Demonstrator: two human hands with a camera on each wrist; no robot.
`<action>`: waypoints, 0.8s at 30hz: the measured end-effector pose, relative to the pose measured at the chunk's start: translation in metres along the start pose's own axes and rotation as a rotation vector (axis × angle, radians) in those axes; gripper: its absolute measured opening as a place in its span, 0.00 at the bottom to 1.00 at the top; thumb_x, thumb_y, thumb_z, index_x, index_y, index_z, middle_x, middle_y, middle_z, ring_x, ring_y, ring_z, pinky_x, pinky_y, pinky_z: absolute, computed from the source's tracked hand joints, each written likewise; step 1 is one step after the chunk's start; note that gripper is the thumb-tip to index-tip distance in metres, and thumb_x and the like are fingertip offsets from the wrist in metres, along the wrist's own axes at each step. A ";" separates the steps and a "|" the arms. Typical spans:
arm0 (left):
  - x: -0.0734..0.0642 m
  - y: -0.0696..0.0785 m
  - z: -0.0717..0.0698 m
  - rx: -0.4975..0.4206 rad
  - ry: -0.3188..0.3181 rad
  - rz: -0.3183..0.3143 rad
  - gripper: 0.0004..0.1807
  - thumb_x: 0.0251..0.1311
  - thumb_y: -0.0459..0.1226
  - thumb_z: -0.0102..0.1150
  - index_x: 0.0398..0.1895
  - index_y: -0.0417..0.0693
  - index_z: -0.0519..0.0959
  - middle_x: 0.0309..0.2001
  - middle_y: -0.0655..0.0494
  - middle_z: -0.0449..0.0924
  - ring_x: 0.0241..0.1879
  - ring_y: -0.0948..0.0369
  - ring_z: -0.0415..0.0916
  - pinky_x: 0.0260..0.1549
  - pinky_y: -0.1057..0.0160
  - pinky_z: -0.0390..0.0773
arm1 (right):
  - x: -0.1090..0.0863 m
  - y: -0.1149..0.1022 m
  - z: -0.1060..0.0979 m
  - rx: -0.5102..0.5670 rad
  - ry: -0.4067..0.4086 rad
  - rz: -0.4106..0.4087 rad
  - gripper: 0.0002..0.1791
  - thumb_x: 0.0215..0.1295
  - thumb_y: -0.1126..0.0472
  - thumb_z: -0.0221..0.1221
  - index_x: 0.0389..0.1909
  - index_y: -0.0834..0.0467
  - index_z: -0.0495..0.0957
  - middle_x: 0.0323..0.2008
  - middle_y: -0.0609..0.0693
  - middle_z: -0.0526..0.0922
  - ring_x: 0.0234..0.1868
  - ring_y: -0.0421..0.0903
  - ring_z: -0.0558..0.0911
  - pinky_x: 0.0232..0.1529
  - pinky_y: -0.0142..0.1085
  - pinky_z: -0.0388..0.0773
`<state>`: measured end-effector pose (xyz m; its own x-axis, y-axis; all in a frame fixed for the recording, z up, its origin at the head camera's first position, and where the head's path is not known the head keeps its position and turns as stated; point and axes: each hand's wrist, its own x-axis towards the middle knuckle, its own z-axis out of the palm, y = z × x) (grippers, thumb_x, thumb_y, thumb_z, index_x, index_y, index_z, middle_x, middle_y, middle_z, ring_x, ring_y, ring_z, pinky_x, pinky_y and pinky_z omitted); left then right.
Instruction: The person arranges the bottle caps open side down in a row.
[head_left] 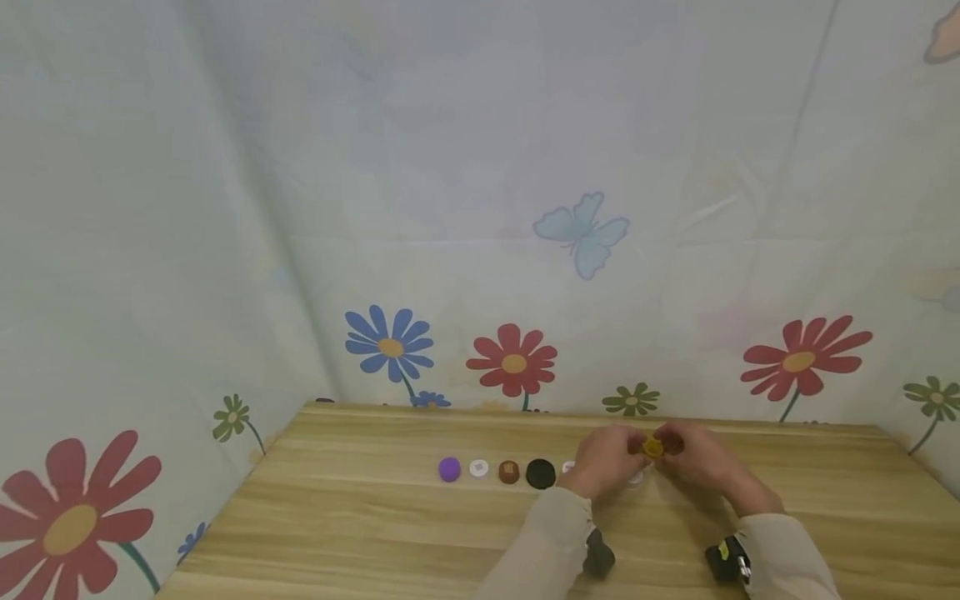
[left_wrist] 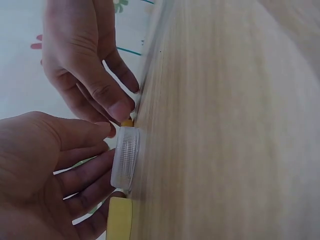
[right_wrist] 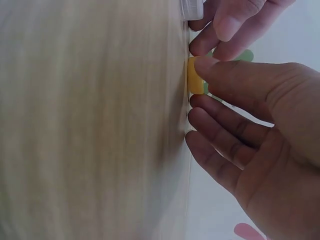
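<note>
Fingertips [right_wrist: 205,64] of the right hand [head_left: 693,461] are pinching a yellow cap [head_left: 653,448]; the left hand [head_left: 603,462], fingers relaxed, is touching a clear cap [left_wrist: 125,159] just beside.

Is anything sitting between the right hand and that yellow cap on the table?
Nothing visible. The right hand already touches the yellow cap with a fingertip; the left hand is beside it at a clear ribbed cap.

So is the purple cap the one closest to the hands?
No, the purple cap sits at the far left end of the row, farthest from the left hand and right hand.
</note>
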<state>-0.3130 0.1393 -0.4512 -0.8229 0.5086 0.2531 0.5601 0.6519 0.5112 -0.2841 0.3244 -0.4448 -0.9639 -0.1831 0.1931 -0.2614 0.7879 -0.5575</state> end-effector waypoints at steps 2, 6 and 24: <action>0.000 0.000 0.000 0.007 -0.009 0.013 0.12 0.68 0.40 0.71 0.52 0.52 0.90 0.44 0.66 0.90 0.42 0.71 0.81 0.42 0.72 0.76 | 0.000 0.001 0.001 0.001 0.005 -0.010 0.13 0.61 0.73 0.70 0.46 0.71 0.82 0.40 0.58 0.86 0.43 0.56 0.85 0.50 0.58 0.82; -0.001 0.000 0.001 0.013 -0.014 0.023 0.10 0.69 0.38 0.69 0.51 0.52 0.91 0.43 0.67 0.90 0.41 0.72 0.80 0.41 0.73 0.74 | 0.000 0.002 0.001 -0.003 0.014 -0.015 0.13 0.60 0.73 0.70 0.45 0.72 0.82 0.38 0.57 0.86 0.42 0.56 0.85 0.48 0.57 0.83; -0.001 -0.002 -0.001 -0.094 0.072 0.040 0.10 0.63 0.36 0.74 0.47 0.54 0.92 0.38 0.69 0.89 0.37 0.74 0.78 0.38 0.74 0.74 | -0.006 -0.007 -0.016 0.064 -0.021 -0.065 0.06 0.66 0.74 0.66 0.42 0.67 0.84 0.38 0.52 0.87 0.42 0.51 0.84 0.46 0.51 0.82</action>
<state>-0.3135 0.1373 -0.4517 -0.8066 0.4891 0.3320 0.5843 0.5744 0.5733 -0.2756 0.3299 -0.4290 -0.9454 -0.2457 0.2143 -0.3258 0.7346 -0.5951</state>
